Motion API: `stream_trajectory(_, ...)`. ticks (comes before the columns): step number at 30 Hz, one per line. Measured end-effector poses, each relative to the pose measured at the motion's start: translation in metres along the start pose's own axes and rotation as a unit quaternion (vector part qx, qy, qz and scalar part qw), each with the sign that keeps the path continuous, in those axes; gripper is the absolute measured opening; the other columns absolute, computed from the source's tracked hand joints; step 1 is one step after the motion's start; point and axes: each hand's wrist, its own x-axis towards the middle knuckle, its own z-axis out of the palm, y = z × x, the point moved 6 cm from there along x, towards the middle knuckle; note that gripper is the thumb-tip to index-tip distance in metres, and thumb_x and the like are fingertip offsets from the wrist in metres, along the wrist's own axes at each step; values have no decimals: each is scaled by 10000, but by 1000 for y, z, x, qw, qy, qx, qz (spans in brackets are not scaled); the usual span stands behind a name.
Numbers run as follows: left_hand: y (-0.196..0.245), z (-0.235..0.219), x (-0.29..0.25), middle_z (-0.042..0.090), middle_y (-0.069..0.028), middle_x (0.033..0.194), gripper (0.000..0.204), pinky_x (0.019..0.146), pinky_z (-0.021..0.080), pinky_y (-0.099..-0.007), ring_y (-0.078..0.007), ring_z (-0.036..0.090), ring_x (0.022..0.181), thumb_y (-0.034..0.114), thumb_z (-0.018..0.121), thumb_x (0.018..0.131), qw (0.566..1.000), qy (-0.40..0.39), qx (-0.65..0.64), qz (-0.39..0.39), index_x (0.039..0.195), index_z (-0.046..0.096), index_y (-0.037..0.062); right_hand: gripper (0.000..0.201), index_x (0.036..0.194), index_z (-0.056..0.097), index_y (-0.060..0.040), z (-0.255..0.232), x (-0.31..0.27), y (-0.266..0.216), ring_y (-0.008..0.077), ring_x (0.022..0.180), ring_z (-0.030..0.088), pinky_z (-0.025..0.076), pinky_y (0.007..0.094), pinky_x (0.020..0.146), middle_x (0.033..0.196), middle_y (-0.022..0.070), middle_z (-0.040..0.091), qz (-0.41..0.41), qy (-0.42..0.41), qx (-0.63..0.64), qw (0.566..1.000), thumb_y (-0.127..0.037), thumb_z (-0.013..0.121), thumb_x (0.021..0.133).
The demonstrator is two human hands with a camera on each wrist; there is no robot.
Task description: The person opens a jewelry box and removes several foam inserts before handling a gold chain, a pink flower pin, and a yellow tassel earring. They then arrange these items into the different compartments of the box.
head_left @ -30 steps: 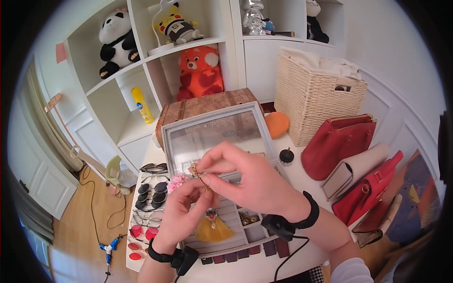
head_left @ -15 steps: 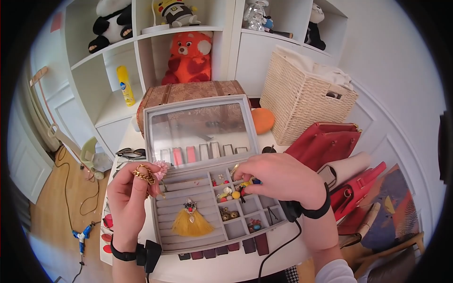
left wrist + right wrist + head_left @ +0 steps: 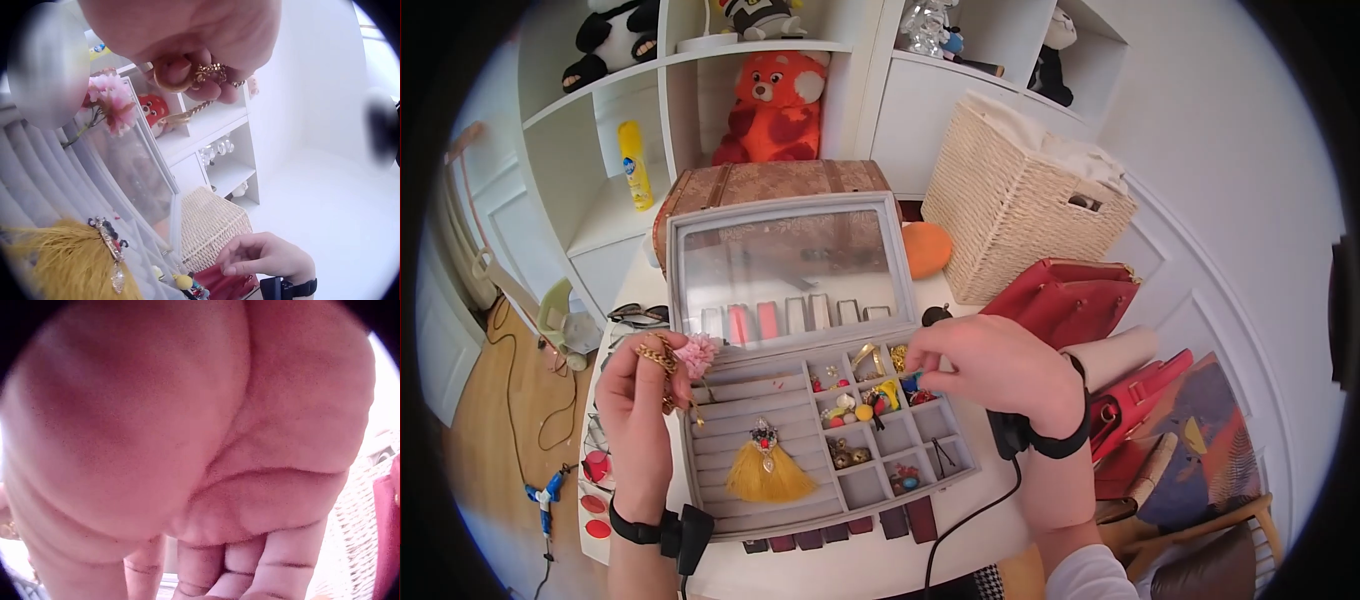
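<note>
My left hand [image 3: 640, 400] grips a gold chain [image 3: 212, 74] above the left side of a grey jewellery box [image 3: 837, 520]. Close by its fingers is a pink flower [image 3: 697, 354] on a thin stem. Over the box's right compartments, my right hand [image 3: 1005, 370] hangs with loosely bent fingers, and nothing shows in its grasp. Beside its fingertips, gold jewellery [image 3: 899, 357] lies in a top compartment, with a gold bangle [image 3: 866, 362] in the one to its left. A yellow tassel ornament [image 3: 768, 470] rests on the padded ring rolls.
The box's glazed lid [image 3: 790, 262] stands raised against a brown patterned trunk [image 3: 770, 180]. A woven basket [image 3: 1020, 210] and red handbags [image 3: 1065, 305] stand right. Glasses [image 3: 596, 465] line the left table edge; a black cable [image 3: 965, 525] trails from my right wrist.
The hands, together at the gold chain a second ago, have parted. The left carried the chain leftward; the right reached into the compartments and has since drawn back slightly. The head view has shifted.
</note>
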Motion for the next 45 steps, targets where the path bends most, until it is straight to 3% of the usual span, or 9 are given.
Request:
stream_trajectory(2,-3,-4,0,599,39,767,267,609,353,-212,-35,508,677,241,541,1140,1000,26,-6,-11,1127,711,35,167,1045,728,-68,10,1,-18,329,874,740,570,430,771,911,111,768,-64,-81,23,994,-173,736,915)
stream_trajectory(6,-6,-8,3,576,44,759,268,604,346,-214,-34,489,675,239,540,1138,1000,30,-4,1,1123,708,31,185,1070,718,-69,5,-11,-35,330,869,738,565,431,763,909,110,769,-58,-133,54,988,-178,738,921)
stream_trajectory(11,-7,-7,3,565,40,741,257,598,336,-215,-39,475,654,227,541,1132,1000,24,-5,-14,1111,705,29,211,1099,706,-70,-28,-25,-18,330,860,737,570,442,751,896,105,765,44,-4,6,999,-167,746,917)
stream_trajectory(15,-9,-12,4,559,32,725,256,593,331,-219,-42,470,645,214,533,1128,999,52,-5,-1,1101,702,24,207,1101,705,-69,-23,-17,-7,331,850,738,579,447,748,873,101,760,19,45,-3,999,-155,743,916)
stream_trajectory(20,-8,-5,0,578,19,718,257,578,339,-216,-47,506,628,225,541,1133,998,49,2,-25,1086,697,26,299,1181,700,-96,-4,-5,-10,296,927,710,574,412,806,962,82,709,-31,20,-44,998,-169,787,904)
stream_trajectory(22,-8,-2,-2,587,19,711,255,569,341,-216,-47,519,619,230,545,1136,999,43,1,-19,1083,694,30,317,1201,694,-100,6,0,-10,315,993,694,571,426,855,1015,91,692,-7,-22,-51,998,-181,787,909)
stream_trajectory(28,-5,-3,-4,586,18,729,260,566,343,-218,-53,522,618,243,557,1140,999,41,22,8,1073,691,30,324,1214,697,-119,48,10,-28,350,1100,653,538,448,965,1072,106,675,-162,-62,59,983,-185,784,909)
stream_trajectory(37,-4,0,-4,595,8,734,275,570,381,-222,-56,532,620,242,559,1143,998,38,39,27,1065,689,12,201,1131,731,-92,46,19,-2,336,1066,673,550,448,932,1023,121,690,-18,-68,-60,996,-179,731,950)
stream_trajectory(45,-6,3,-4,652,-18,828,236,603,429,-229,-65,566,650,195,572,1135,1000,16,21,10,1087,697,0,173,1134,733,-100,33,19,-27,320,1055,664,556,422,911,1020,85,683,-82,-4,-16,996,-147,705,969)
